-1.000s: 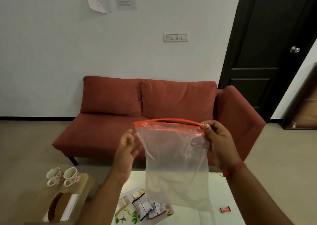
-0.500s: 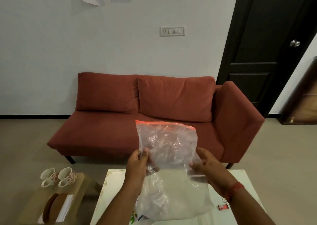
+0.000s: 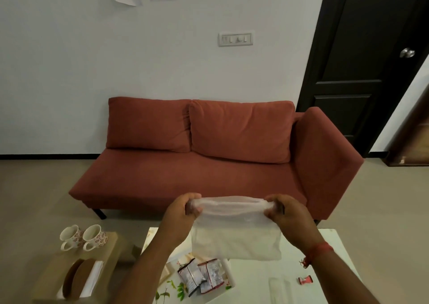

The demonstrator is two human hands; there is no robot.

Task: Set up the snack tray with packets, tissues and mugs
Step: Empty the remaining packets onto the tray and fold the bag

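Nearest, at six o'clock, two snack packets [image 3: 200,276] lie side by side on a leaf-printed tray [image 3: 167,292] on the white table [image 3: 336,238]. A small red item [image 3: 306,280] lies on the table at four o'clock. At eight o'clock a tissue holder [image 3: 82,278] stands on a low wooden stool [image 3: 111,245], with two floral mugs [image 3: 83,237] side by side beyond it.

Above the tray, the left hand [image 3: 183,213] and the right hand [image 3: 286,214] each have fingers curled round one end of a clear plastic bag [image 3: 234,231], stretching its folded top edge level between them; the rest hangs down in front of the table.

Farther off, at twelve o'clock, a red sofa [image 3: 209,159] stands against the wall, with a switch plate [image 3: 235,39] above it and a dark door [image 3: 371,60] at two o'clock.
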